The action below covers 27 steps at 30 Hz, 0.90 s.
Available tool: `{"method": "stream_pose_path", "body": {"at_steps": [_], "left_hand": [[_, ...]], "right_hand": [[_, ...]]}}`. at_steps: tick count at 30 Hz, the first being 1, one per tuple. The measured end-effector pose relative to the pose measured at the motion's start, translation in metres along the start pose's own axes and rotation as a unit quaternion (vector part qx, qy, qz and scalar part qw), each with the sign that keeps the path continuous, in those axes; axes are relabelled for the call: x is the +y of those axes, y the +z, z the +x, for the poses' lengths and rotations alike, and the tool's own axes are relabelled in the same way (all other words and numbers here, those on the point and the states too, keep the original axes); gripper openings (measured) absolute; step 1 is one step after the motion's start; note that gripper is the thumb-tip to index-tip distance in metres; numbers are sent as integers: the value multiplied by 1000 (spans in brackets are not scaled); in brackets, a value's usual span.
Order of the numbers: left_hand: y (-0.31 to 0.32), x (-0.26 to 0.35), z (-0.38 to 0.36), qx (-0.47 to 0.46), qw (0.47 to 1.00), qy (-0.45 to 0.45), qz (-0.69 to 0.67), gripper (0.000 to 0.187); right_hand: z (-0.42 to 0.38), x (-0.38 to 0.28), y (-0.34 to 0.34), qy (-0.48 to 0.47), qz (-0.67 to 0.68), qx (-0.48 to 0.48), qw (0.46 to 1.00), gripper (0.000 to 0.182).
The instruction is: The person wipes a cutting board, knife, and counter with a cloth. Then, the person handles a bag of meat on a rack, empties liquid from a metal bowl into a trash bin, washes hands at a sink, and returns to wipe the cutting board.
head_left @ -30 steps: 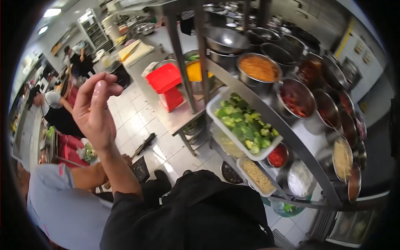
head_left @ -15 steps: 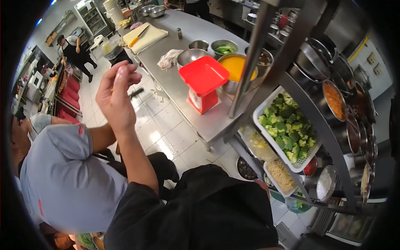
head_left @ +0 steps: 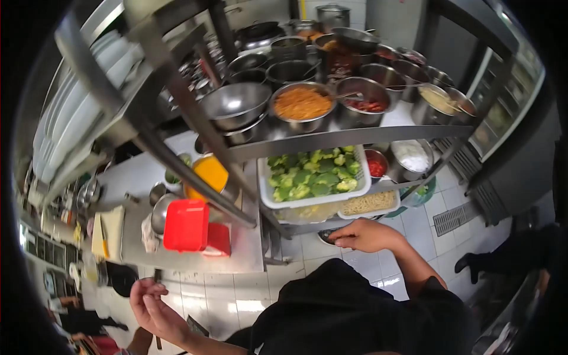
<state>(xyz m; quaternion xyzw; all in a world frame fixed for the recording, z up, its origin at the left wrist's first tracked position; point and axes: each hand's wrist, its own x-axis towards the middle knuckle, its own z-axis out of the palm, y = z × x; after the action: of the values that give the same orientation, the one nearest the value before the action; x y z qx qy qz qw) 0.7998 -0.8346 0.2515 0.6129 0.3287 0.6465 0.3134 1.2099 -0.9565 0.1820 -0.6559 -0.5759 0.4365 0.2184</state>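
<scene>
The left hand (head_left: 155, 307) hangs low over the floor, palm up, fingers loosely curled and holding nothing. The right hand (head_left: 367, 235) reaches under the rack, fingers bent down at a dark bowl (head_left: 327, 237) on the lowest shelf; whether it grips the bowl or only touches it is hard to tell. Left of it on the surface (head_left: 142, 177) stands a red scale (head_left: 192, 227); above the hand sit the broccoli tray (head_left: 313, 177) and noodles (head_left: 368, 203). This looks like fetching an ingredient; next calls for a firm grip.

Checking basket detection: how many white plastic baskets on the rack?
2: the broccoli basket on the middle shelf, and the noodle basket just below it, above the right hand. More may be hidden behind.
</scene>
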Motion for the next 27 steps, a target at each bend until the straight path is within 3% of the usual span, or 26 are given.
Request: {"method": "stream_pose_path", "body": {"at_steps": [2,4,7,9,11,14,16,17,22,25,26,27], "left_hand": [[36,6,5,-36,999,24,-13,32],[81,20,14,-136,985,87,-55,33],[166,61,24,-183,974,119,-53,32],[232,94,31,-206,966,156,-8,32],[294,125,51,-311,915,235,103,25],[392,131,76,-374,875,257,171,26],[446,114,100,-411,804,331,273,29],[469,109,107,-436,786,289,329,30],[538,97,113,-458,754,292,369,32],[579,99,106,-487,744,252,381,37],[593,99,105,-498,740,238,384,39],[610,89,106,-502,738,273,359,35]], "right_hand": [[-26,-13,-31,-4,35,61,998,30],[-50,-11,-57,-26,63,148,987,27],[-70,2,-84,-101,74,359,925,26],[-76,13,-101,-132,73,438,886,25],[-80,21,-120,-162,63,496,851,24],[-91,31,-161,-211,7,578,788,23],[-109,28,-199,-225,-72,591,771,21],[-116,29,-214,-241,-68,603,757,21],[-136,58,-255,-287,-53,677,676,18],[-134,81,-251,-257,-20,698,668,18],[-127,96,-248,-291,-60,719,628,19],[-124,101,-241,-327,-55,696,637,21]]}}
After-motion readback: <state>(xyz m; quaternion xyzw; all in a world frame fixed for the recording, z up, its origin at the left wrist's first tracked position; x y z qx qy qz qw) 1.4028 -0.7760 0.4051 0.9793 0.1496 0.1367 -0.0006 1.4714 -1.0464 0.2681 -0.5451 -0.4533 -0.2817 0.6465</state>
